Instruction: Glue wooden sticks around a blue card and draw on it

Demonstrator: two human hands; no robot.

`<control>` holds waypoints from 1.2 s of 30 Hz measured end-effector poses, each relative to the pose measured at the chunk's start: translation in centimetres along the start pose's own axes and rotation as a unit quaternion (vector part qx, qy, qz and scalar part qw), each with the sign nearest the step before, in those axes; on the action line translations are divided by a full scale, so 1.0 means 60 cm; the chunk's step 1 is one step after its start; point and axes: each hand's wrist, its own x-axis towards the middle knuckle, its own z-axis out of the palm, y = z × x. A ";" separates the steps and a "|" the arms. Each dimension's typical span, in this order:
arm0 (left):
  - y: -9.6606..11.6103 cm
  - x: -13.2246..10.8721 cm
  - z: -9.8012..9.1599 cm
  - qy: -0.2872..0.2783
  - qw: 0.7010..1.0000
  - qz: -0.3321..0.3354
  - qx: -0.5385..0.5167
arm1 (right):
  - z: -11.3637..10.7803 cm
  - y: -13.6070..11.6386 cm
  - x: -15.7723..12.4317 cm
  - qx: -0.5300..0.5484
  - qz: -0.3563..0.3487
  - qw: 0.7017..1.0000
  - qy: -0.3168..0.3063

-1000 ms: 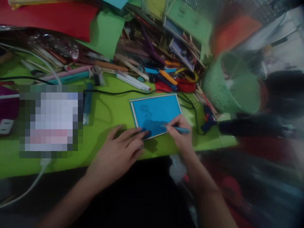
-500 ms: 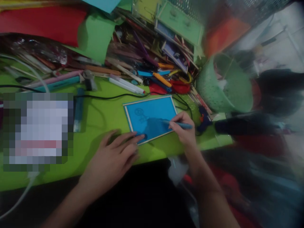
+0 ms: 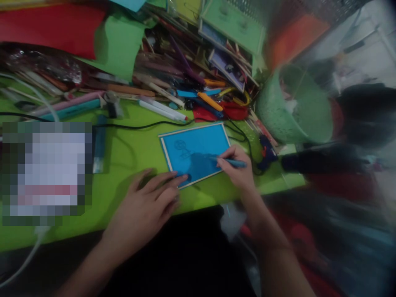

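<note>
A blue card (image 3: pixel 204 138) framed with pale thin sticks lies tilted on the green tabletop in the head view. Dark line drawings, one of them round, mark its left part. My right hand (image 3: pixel 237 167) pinches a blue pen (image 3: pixel 234 162), whose tip is over the middle right of the card; whether it touches is unclear. My left hand (image 3: pixel 154 198) lies with its fingers stretched out, fingertips resting on the card's lower left corner. A shadow falls across the card's lower middle.
Behind the card spreads a heap of craft tools, with white markers (image 3: pixel 162 110) and an orange-handled cutter (image 3: pixel 209 101). A green basket (image 3: pixel 272 111) stands right, a dark blue glue gun (image 3: pixel 266 153) below it. A black cable (image 3: pixel 133 127) crosses the tabletop (image 3: pixel 120 156). Left is a blurred-out device (image 3: pixel 52 165).
My right hand and the pen have shifted slightly left over the card. My left hand stays in place, and the whole view has moved a little.
</note>
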 end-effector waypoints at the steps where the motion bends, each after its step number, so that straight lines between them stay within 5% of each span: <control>1: 0.000 0.000 0.000 0.001 1.000 -0.001 -0.001 | 0.000 -0.001 0.000 0.005 0.003 1.000 0.000; 10: -0.001 -0.003 0.003 -0.006 1.000 -0.008 -0.004 | -0.002 0.001 -0.003 0.000 0.019 0.999 -0.040; 25: -0.002 -0.003 0.000 -0.014 1.000 -0.011 -0.018 | 0.001 -0.003 0.000 -0.045 -0.035 0.998 0.040; 36: -0.004 -0.003 0.001 -0.017 1.000 -0.007 -0.008 | -0.005 0.005 -0.002 -0.009 -0.013 1.000 0.022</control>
